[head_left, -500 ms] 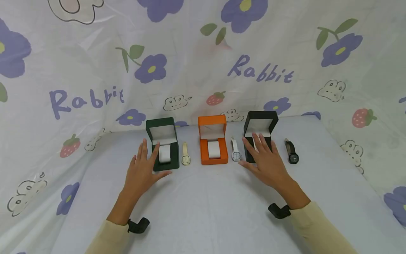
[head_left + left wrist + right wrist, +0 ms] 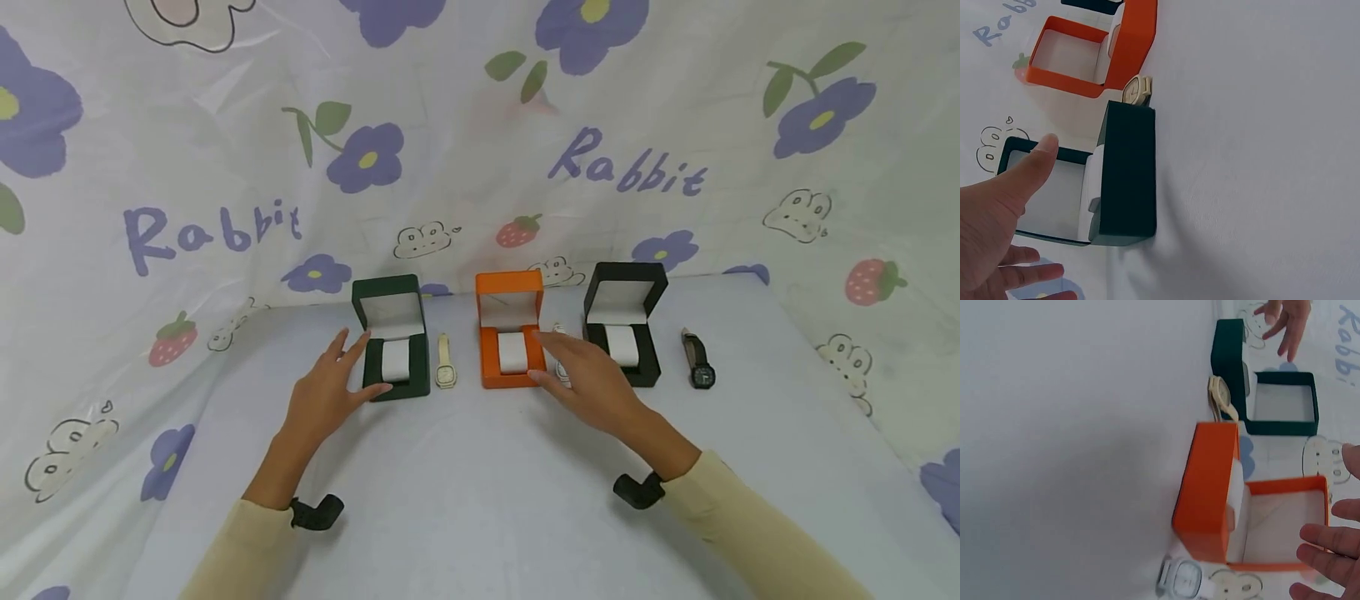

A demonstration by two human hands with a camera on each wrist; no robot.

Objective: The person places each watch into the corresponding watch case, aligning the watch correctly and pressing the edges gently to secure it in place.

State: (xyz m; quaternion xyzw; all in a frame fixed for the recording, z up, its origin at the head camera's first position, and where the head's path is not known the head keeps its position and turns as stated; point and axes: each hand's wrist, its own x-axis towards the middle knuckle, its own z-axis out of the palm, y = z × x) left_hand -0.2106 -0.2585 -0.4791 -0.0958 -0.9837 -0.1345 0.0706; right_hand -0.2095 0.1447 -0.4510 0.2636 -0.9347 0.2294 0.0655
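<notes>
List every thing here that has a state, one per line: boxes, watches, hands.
Green box: open, pillow inside.
Orange box: open, pillow inside.
Black box: open, pillow inside.
Beige watch: outside, lying flat.
White watch: outside, lying flat.
Black watch: outside, lying flat.
Left hand: open, at green box.
Right hand: open, over white watch.

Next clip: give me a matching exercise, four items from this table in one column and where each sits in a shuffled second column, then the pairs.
Column 1
1. green box
2. orange box
3. black watch
4. cream watch

Column 2
A. farthest right on the table, beside the black box
B. by the right hand, in the middle of the row
C. between the green and orange boxes
D. by the left hand, at the left end of the row

Pairs: 1-D, 2-B, 3-A, 4-C
</notes>
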